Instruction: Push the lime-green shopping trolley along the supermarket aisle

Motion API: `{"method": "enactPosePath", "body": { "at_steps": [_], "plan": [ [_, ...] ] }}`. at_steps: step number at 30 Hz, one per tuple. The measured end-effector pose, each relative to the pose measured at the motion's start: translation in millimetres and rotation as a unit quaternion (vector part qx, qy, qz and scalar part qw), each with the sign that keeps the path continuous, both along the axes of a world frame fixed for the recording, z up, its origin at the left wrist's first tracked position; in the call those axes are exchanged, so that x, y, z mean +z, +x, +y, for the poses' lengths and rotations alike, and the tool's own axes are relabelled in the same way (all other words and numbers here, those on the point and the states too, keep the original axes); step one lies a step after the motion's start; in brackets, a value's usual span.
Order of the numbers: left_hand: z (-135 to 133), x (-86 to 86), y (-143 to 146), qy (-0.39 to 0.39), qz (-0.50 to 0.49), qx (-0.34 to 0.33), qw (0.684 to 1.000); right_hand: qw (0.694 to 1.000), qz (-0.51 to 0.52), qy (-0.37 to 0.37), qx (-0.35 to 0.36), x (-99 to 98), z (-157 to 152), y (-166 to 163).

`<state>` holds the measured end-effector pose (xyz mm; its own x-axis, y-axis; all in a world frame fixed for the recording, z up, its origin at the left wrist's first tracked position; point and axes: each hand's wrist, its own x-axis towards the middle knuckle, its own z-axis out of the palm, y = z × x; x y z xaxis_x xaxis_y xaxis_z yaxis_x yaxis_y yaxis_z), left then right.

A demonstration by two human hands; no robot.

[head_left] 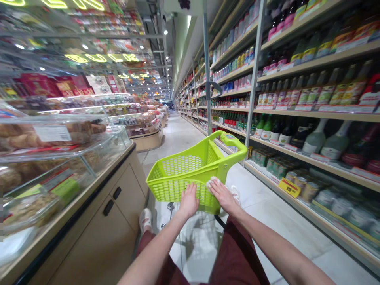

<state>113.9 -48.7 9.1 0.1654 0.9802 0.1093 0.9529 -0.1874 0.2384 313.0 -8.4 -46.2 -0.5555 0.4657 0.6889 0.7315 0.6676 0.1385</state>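
My left hand (189, 198) is open, fingers nearly straight and a little apart, laid against the perforated near wall of the green basket (220, 168), below its rim and about midway along. It has hold of nothing. My right hand (221, 194) lies almost flat on the same wall, close to the end with the handle (236, 157), and its stretched fingers cover a crumpled white cloth (211, 183); I cannot tell whether they pinch it or only press it there. The basket stands in front of me, above the pale floor (173, 140), between the wood-fronted counter (129, 178) and the shelving (254, 79).

Along the counter's top edge, to my left, clear-walled bins (86, 167) hold brown foods, too blurred for me to name. On my right, the lowest shelf carries cans (276, 166) behind its front edge, where a yellow price tag (289, 187) hangs. Glass bottles (310, 91) line the shelves above, with bright labels facing the aisle
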Motion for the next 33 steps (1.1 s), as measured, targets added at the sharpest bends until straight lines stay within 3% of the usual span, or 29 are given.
{"method": "enactPosePath", "body": {
  "at_steps": [5, 7, 9, 14, 16, 18, 23, 26, 29, 33],
  "plan": [
    [2, 1.6, 11, 0.002, 0.0, -0.014, 1.0, 0.984, 0.143, 0.086, -0.056, 71.0, 12, 18],
    [1, 1.7, 16, 0.0, -0.002, -0.02, 1.0, 0.977, 0.167, 0.103, -0.078, 84.1, 18, 25],
    [-1, 1.4, 20, -0.001, -0.006, -0.026, 1.0, 0.981, 0.15, 0.09, -0.082, 74.1, 17, 29],
    [-4, 2.1, 22, 0.003, -0.012, -0.039, 0.999, 0.998, 0.039, 0.023, -0.045, -1.2, -2, 20],
    [-4, 3.7, 20, 0.002, -0.01, -0.039, 0.999, 0.999, 0.017, 0.007, -0.026, -12.8, -6, 17],
    [-3, 5.4, 17, 0.0, -0.007, -0.036, 0.999, 0.999, 0.035, 0.008, -0.022, 0.0, -6, 18],
    [-1, 7.1, 18, -0.001, -0.003, -0.027, 1.0, 0.968, 0.196, 0.096, -0.124, 88.0, 15, 44],
    [-3, 7.3, 21, -0.006, -0.004, -0.03, 1.0, 0.961, 0.202, 0.104, -0.156, 114.9, 25, 47],
    [-4, 8.0, 21, 0.002, -0.003, -0.036, 0.999, 0.979, 0.149, 0.073, -0.115, 102.6, 26, 23],
    [-3, 6.4, 11, 0.018, 0.004, -0.03, 0.999, 0.995, 0.081, 0.042, -0.048, 55.6, 19, -23]
  ]
}}
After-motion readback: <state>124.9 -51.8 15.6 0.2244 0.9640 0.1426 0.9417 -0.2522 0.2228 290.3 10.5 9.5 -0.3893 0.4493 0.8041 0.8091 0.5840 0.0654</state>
